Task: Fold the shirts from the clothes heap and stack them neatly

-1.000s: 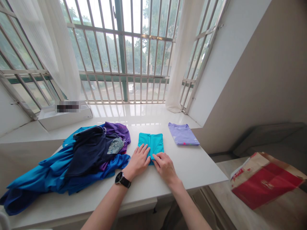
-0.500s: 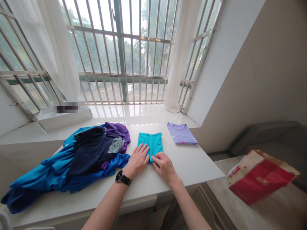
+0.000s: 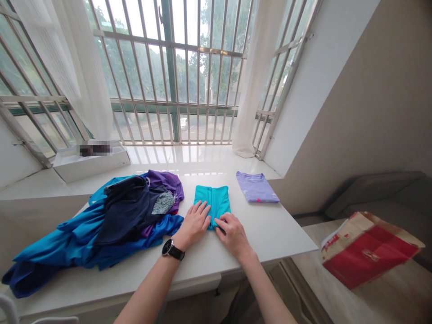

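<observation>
A turquoise garment (image 3: 219,198) lies folded into a small rectangle on the white tabletop, with a seam or zip line down its middle. My left hand (image 3: 194,225), a black-strapped watch on its wrist, rests flat on the garment's near left part with fingers stretched out. At the near right edge, my right hand (image 3: 232,236) has its fingers curled, thumb and forefinger gathered at the cloth. To the right lies a folded lavender T-shirt (image 3: 256,188). A loose heap of blue, navy and purple clothes (image 3: 124,213) spreads to the left of my hands.
Behind the white table (image 3: 266,238) runs a window sill with an open white box (image 3: 94,164) on its left. Barred windows and white curtains (image 3: 248,99) stand at the back. A red and tan paper bag (image 3: 371,252) sits on a lower surface at the right.
My right hand has shifted very slightly right along the garment's near edge. My left hand stays flat on the cloth, and the view has moved a little.
</observation>
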Action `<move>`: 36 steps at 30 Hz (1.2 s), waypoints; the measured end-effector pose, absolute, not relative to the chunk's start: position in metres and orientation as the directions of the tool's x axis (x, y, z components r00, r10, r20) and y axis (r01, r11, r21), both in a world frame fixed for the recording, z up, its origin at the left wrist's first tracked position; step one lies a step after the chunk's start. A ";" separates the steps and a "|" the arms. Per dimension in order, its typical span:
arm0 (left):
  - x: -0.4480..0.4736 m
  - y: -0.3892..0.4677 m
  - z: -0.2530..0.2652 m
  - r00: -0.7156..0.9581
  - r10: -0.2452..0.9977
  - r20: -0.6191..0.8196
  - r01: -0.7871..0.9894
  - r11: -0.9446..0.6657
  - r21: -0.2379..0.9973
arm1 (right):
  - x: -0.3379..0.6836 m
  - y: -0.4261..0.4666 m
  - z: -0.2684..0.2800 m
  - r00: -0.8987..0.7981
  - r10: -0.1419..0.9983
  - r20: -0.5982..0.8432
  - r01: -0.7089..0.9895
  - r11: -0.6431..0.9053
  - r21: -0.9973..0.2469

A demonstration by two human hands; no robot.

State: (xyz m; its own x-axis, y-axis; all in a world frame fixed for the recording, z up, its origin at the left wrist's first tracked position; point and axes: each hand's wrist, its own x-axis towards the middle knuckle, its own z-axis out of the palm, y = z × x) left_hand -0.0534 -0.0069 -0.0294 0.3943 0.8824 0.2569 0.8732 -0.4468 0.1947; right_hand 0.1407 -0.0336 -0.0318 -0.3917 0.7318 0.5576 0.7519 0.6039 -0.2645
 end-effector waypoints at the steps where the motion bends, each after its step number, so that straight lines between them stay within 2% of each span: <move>1: -0.053 -0.007 -0.029 0.395 0.883 0.253 0.873 -0.447 0.195 | 0.141 -0.034 -0.031 -0.398 0.732 0.552 0.750 0.606 -0.263; 19: -0.053 -0.007 -0.032 0.402 0.871 0.284 0.867 -0.461 0.190 | 0.141 -0.034 -0.030 -0.414 0.716 0.562 0.669 0.658 -0.346; 29: -0.052 -0.009 -0.023 0.402 0.879 0.255 0.837 -0.466 0.287 | 0.128 -0.033 -0.031 -0.474 0.663 0.579 0.649 0.708 -0.278; 33: -0.057 -0.010 -0.013 0.387 0.879 0.278 0.810 -0.469 0.352 | 0.116 -0.050 -0.026 -0.551 0.650 0.523 0.541 0.755 -0.369; 36: -0.059 -0.012 -0.007 0.362 0.879 0.311 0.779 -0.468 0.416 | 0.109 -0.070 -0.020 -0.568 0.642 0.515 0.409 0.763 -0.500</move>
State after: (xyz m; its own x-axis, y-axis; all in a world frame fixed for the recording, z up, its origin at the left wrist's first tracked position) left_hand -0.0591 -0.0119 -0.0069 0.3621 0.8787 0.3111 0.7794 -0.4685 0.4160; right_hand 0.1090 -0.0695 -0.0202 -0.5678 0.6420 0.5152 0.4088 0.7632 -0.5005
